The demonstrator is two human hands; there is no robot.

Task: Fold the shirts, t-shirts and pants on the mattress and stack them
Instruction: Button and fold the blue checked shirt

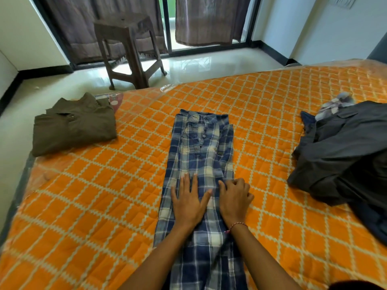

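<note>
The fingers of the left hand (189, 203) lie straight and spread, palm flat on the plaid shirt (201, 164), pressing the cloth down about halfway along its length. Just beside it, the right hand (234, 200) has its fingers curled in at the knuckles, bunched against the shirt's right side; whether they actually pinch a fold of fabric or only rest knuckled on it, I cannot tell from here.

The shirt itself lies in the middle of the orange mattress (104, 195), collar away from the person, sides already turned in so it makes one long narrow strip running back towards them. It looks to me like the smoothing stage before the crosswise fold. To do it well, I'd sweep both palms outward so no crease gets trapped, keep the side edges parallel, then bring the hem up towards the collar squarely.

Off to the left sits a folded olive shirt (73, 126), the start of the stack. Well apart on the right, a heap of dark clothes (345, 153) waits unfolded.
</note>
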